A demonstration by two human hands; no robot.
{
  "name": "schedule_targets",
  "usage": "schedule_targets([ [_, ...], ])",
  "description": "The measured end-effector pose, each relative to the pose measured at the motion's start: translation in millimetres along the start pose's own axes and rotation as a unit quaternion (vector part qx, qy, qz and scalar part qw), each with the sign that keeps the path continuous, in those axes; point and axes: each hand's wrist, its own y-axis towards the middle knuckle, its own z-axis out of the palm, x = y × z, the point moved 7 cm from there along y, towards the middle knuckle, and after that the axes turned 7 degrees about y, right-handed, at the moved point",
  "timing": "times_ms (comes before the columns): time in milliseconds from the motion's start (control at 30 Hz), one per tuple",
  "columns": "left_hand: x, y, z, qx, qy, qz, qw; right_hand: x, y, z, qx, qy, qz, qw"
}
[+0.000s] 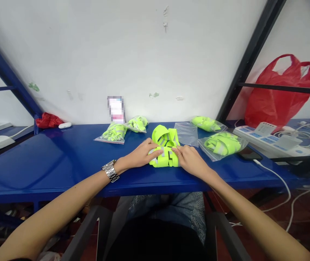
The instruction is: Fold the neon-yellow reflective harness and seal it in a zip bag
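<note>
A bundle of neon-yellow reflective straps [165,161] with grey stripes lies partly rolled on the blue table [70,156]. My left hand [144,154], with a metal watch on its wrist, grips the bundle's left end, thumb across the top. My right hand [189,157] is closed on its right end. Behind the roll, a loop of the same strap stands up loosely. An empty clear plastic bag [186,133] lies flat just behind my right hand. To the right, a clear bag of yellow straps [223,144] rests close by.
More bagged straps [114,132] lie at the left back, beside another small bag [137,124]. A further bag [206,123] sits by the right frame post. A phone [248,153], power strips [269,139] and a red carrier bag [278,94] occupy the right side.
</note>
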Motion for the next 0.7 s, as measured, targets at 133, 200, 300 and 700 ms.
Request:
schedule_targets([
  [133, 12, 5, 10.0, -0.016, 0.077, -0.008, 0.997, -5, 2, 8, -0.04, -0.021, 0.002, 0.999],
  [200, 9, 5, 9.7, -0.055, 0.115, 0.003, 0.992, -7, 1, 8, -0.081, -0.047, -0.003, 0.996],
  [300, -4, 2, 11.5, -0.067, 0.202, 0.047, 0.976, -9, 0, 7, -0.112, -0.078, 0.011, 0.991],
  [700, -24, -17, 8.6, -0.014, 0.245, 0.142, 0.959, 16, -39, -4, -0.024, -0.051, -0.15, 0.987],
])
